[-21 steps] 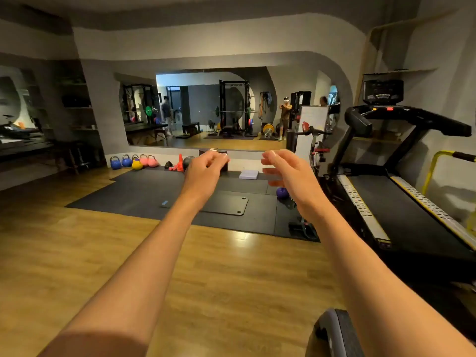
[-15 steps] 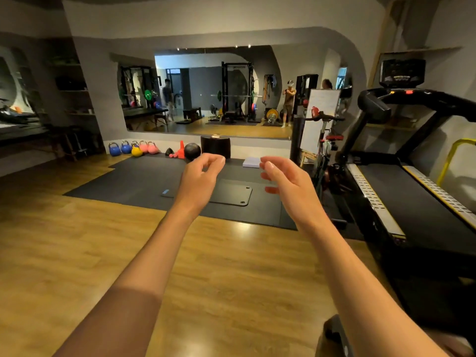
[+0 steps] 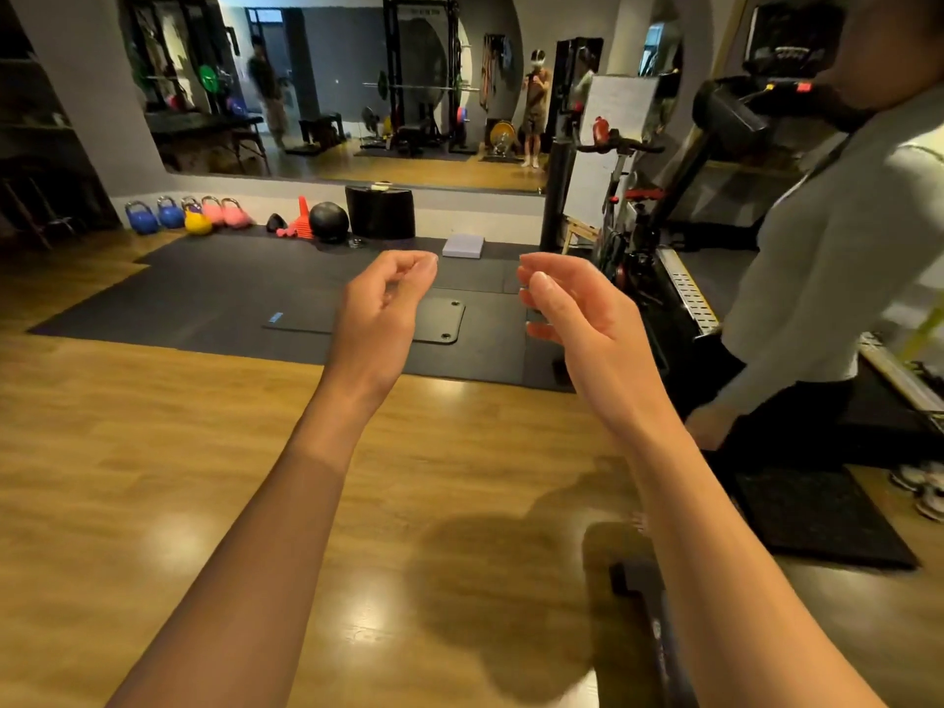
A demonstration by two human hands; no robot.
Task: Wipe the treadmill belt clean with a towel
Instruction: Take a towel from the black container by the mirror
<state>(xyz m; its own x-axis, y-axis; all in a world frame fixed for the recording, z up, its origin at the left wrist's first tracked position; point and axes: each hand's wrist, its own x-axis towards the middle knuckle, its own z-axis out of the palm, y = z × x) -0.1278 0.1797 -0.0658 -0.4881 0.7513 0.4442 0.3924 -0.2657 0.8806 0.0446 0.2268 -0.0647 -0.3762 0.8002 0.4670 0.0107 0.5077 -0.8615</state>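
Note:
My left hand (image 3: 383, 309) and my right hand (image 3: 577, 319) are raised side by side in front of me over the wooden floor, fingers loosely curled, holding nothing. The treadmill stands at the right; its silver side rail (image 3: 687, 293) and its console (image 3: 792, 38) show. A person in a white top (image 3: 838, 237) stands in front of the treadmill and hides most of the belt. No towel is in view.
A spin bike (image 3: 623, 196) stands left of the treadmill. Black floor mats (image 3: 230, 298) lie ahead, with kettlebells (image 3: 184, 217) and a black ball (image 3: 328, 220) along the mirrored wall. A dark mat (image 3: 817, 518), shoes (image 3: 924, 488) and a dark object (image 3: 638, 580) lie at the lower right.
The view has shifted forward and down. A person in a white top has come into view at the right, covering the treadmill. Both hands stay raised and curl slightly more.

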